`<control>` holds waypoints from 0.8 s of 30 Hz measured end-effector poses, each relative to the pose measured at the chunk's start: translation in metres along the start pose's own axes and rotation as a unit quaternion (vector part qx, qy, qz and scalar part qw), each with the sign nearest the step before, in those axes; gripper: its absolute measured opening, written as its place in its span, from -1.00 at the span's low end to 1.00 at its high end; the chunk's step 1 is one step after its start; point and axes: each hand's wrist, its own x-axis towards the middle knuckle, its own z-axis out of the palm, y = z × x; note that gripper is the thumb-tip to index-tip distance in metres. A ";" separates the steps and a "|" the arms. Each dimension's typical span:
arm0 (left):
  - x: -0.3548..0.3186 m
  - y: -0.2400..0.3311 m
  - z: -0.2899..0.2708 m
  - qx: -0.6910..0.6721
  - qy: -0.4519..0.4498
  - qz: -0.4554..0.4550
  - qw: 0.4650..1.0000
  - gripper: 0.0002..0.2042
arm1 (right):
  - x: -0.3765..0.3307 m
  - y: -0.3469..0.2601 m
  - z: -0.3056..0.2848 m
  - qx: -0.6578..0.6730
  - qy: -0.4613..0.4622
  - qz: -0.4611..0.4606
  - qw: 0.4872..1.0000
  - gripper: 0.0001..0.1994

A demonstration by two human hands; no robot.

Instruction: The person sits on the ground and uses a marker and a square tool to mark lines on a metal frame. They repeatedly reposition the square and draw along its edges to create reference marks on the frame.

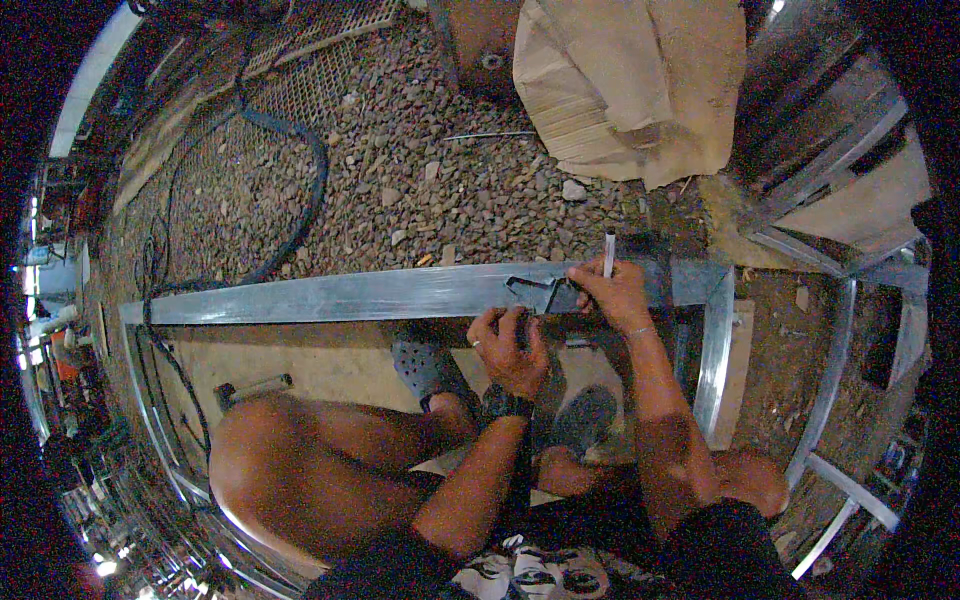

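Observation:
A long silvery metal bar (350, 297) lies across in front of me, part of a rectangular metal frame. On its top face sits a small dark angular piece (541, 292) with slanting edges; its exact kind is unclear. My left hand (510, 350) is closed at the bar's near edge, its curled fingertips against the near side of that piece. Just to the right, my right hand (615, 297) grips a white marker (609, 255) with a dark upper end, held upright. The right fingertips reach down by the piece's right side, and the marker's lower end is hidden in the fingers.
Gravel (400, 170) covers the ground beyond the bar. A black cable (318, 180) loops over the frame's left end. Brown cardboard (640, 90) lies at the far side, and more metal framing (845, 340) stands at right. A hammer-like tool (253, 388) lies inside the frame.

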 end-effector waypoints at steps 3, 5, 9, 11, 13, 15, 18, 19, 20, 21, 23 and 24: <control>-0.002 -0.001 0.003 -0.010 0.008 -0.003 1.000 -0.62 | 0.005 0.009 0.000 -0.015 0.021 -0.005 1.000 -0.72; -0.004 -0.004 0.006 -0.018 0.016 -0.003 1.000 -0.61 | 0.005 0.013 0.000 0.001 0.025 -0.017 1.000 -0.68; -0.005 -0.009 0.013 -0.028 0.028 -0.008 0.999 -0.64 | 0.013 0.006 -0.002 0.041 0.026 0.003 0.999 -0.56; -0.005 -0.012 0.014 -0.036 0.030 -0.011 0.999 -0.65 | 0.011 0.000 -0.007 0.092 0.005 0.023 0.996 -0.51; 0.000 -0.024 0.018 -0.049 0.029 -0.008 0.998 -0.64 | 0.014 -0.003 -0.023 0.011 0.017 -0.006 1.000 -0.50; 0.013 -0.017 0.004 -0.011 0.048 -0.006 0.999 -0.61 | 0.008 -0.016 -0.043 -0.066 0.048 -0.046 0.996 -0.50; 0.049 -0.013 -0.007 0.018 0.023 0.016 0.999 -0.57 | 0.007 -0.054 -0.092 -0.083 0.091 -0.108 0.987 -0.54; 0.059 -0.006 -0.004 0.043 -0.022 0.033 0.998 -0.58 | 0.008 -0.064 -0.118 -0.141 0.127 -0.138 0.972 -0.55; 0.070 -0.006 -0.006 0.076 -0.064 0.048 0.994 -0.59 | 0.005 -0.070 -0.130 -0.196 0.156 -0.168 0.953 -0.56; 0.084 -0.013 -0.010 0.094 -0.120 0.054 0.987 -0.60 | -0.009 -0.088 -0.128 -0.206 0.133 -0.176 0.953 -0.58; 0.110 -0.022 -0.015 0.122 -0.230 0.068 0.963 -0.63 | -0.056 -0.141 -0.131 -0.230 0.094 -0.190 0.950 -0.61; 0.116 -0.017 -0.011 0.113 -0.250 0.080 0.958 -0.64 | -0.065 -0.141 -0.144 -0.246 0.107 -0.210 0.940 -0.62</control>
